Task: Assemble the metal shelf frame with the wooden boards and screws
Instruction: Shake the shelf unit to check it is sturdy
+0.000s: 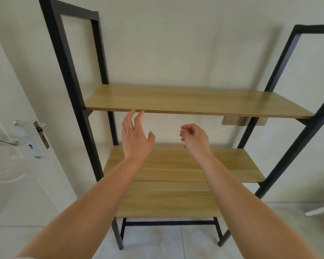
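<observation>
A black metal shelf frame [69, 71] stands against the wall with three wooden boards on it. The upper board [195, 100] spans both side frames, a middle board [172, 163] lies below it and a lower board [166, 199] nearest me. My left hand [135, 137] is open with its fingertips touching the front edge of the upper board. To its right, between the upper and middle boards, my right hand [195, 138] has its fingers curled, thumb against fingertips. Whether something small is pinched there I cannot tell.
A white door with a silver handle [6, 143] and lock plate stands at the left. A wall socket [230, 120] shows behind the frame under the upper board. A pale object [322, 210] lies on the tiled floor at the right edge.
</observation>
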